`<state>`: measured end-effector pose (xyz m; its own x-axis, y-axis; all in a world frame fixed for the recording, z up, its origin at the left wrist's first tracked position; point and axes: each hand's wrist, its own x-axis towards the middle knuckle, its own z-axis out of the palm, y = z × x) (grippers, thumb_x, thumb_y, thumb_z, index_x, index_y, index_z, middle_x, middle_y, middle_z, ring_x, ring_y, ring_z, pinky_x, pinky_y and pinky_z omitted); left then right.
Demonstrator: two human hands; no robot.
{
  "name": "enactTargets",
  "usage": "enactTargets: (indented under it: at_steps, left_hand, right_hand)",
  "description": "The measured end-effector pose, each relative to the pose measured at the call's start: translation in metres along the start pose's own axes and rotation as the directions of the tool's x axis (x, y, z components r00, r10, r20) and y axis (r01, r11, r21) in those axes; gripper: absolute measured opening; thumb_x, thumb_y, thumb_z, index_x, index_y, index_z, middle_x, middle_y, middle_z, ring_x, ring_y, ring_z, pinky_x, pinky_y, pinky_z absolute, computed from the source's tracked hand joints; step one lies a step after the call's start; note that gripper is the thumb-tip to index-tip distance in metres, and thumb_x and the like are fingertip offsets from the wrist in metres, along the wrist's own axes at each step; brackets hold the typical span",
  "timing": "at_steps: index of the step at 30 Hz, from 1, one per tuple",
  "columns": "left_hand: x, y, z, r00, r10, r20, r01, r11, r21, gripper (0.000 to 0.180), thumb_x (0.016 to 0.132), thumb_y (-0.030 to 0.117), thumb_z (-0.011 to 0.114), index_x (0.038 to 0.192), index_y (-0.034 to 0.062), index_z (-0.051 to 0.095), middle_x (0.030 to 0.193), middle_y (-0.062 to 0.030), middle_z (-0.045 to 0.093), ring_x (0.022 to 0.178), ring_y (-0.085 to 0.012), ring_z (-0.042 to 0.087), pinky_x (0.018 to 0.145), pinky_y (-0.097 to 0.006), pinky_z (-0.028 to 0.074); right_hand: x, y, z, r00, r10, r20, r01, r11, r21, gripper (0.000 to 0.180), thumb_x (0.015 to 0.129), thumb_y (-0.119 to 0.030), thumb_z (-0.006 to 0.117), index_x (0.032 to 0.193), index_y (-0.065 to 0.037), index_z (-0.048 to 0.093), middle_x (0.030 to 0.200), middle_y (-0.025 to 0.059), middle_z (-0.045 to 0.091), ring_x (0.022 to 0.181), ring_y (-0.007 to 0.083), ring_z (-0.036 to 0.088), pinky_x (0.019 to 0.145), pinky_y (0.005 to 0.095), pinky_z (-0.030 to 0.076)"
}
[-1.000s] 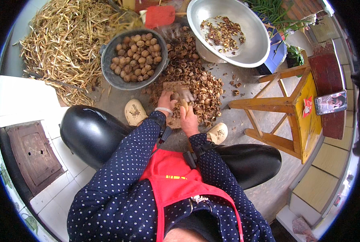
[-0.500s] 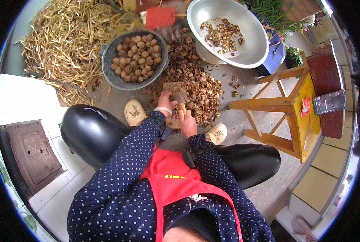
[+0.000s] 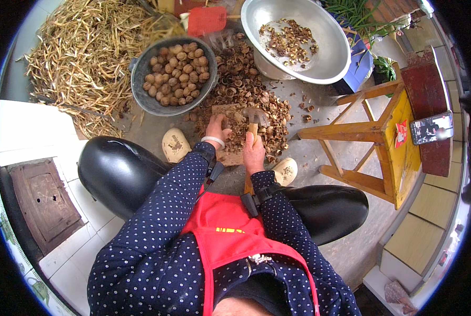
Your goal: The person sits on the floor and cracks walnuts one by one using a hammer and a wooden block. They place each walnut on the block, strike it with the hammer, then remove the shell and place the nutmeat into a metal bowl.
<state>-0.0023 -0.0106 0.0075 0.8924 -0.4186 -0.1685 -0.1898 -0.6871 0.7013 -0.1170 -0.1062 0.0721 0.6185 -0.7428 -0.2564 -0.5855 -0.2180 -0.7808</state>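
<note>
My right hand (image 3: 254, 152) is wrapped round the wooden handle of a hammer (image 3: 253, 127). The hammer's dark head points away from me, to the right of my left hand. My left hand (image 3: 216, 129), with a white bracelet at its wrist, rests at a worn wooden block (image 3: 230, 158) between my feet. Its fingers are curled together, and whatever they pinch is hidden. Broken walnut shells (image 3: 269, 108) lie heaped around and beyond the block. Left of the heap, a dark bucket (image 3: 138, 87) holds whole walnuts (image 3: 177, 73).
A large metal basin (image 3: 325, 63) with walnut pieces stands at the far right. Dry straw (image 3: 82, 58) is piled at the far left. On the right stands a yellow wooden chair (image 3: 399, 152) with a phone (image 3: 432, 128) on it. A red object (image 3: 206, 21) lies beyond the bucket.
The hammer's head has moved to the right, away from my left hand, and more of its handle shows. My left hand stays at the block. The phone's screen picture differs.
</note>
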Motion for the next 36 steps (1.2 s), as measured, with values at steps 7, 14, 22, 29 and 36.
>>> enactTargets:
  at_steps: [7,14,22,29,36]
  left_hand:
    - [0.0007,0.0001,-0.0041,0.992,-0.055,0.11,0.064,0.995,-0.079,0.045,0.069,0.006,0.074,0.107,0.0069,0.051,0.111,-0.019,0.053,0.105,-0.039,0.052,0.086,-0.042,0.045]
    - [-0.0038,0.0006,-0.0043,0.996,0.069,0.057,-0.068,0.998,-0.004,0.045,0.07,0.006,0.072,0.11,0.009,0.05,0.116,-0.019,0.05,0.106,-0.0397,0.051,0.087,-0.042,0.045]
    - [0.0013,-0.0031,-0.0038,0.998,0.058,0.017,-0.056,0.992,-0.111,0.049,0.065,0.002,0.076,0.105,0.007,0.048,0.106,-0.0174,0.052,0.098,-0.0385,0.054,0.083,-0.041,0.045]
    - [-0.0008,0.0024,-0.006,0.998,0.026,0.051,-0.022,0.996,-0.081,0.044,0.066,0.008,0.077,0.102,0.0059,0.051,0.111,-0.0176,0.054,0.101,-0.0381,0.054,0.084,-0.04,0.045]
    - [0.0028,0.0047,-0.0098,0.995,-0.007,0.099,0.011,0.999,-0.043,0.045,0.068,0.014,0.077,0.107,0.0065,0.055,0.104,-0.0188,0.059,0.1,-0.0379,0.056,0.085,-0.04,0.047]
  right_hand:
    - [0.0024,-0.0001,0.0012,1.0,-0.028,0.01,0.028,0.999,0.043,0.042,0.094,-0.042,0.044,0.089,-0.001,0.05,0.073,0.0242,0.059,0.071,0.0449,0.058,0.06,0.0493,0.044]
    - [0.0008,-0.0016,0.0007,0.999,-0.034,0.001,0.034,0.996,0.077,0.038,0.094,-0.038,0.047,0.088,-0.001,0.05,0.071,0.0245,0.059,0.069,0.0449,0.058,0.058,0.0485,0.044]
    - [0.001,-0.0013,0.001,0.999,-0.031,0.009,0.03,0.996,0.082,0.038,0.094,-0.038,0.047,0.089,-0.001,0.05,0.071,0.0235,0.058,0.069,0.0438,0.058,0.058,0.0474,0.044]
    - [0.0009,-0.0043,-0.0001,0.999,0.036,0.04,-0.039,0.996,0.08,0.043,0.094,-0.043,0.044,0.09,-0.001,0.05,0.074,0.0222,0.059,0.072,0.0424,0.059,0.062,0.0467,0.044]
    - [0.003,-0.0014,0.0016,0.997,0.045,0.062,-0.05,0.995,0.085,0.044,0.094,-0.043,0.044,0.089,0.0,0.051,0.073,0.0231,0.059,0.073,0.0433,0.058,0.063,0.0473,0.044]
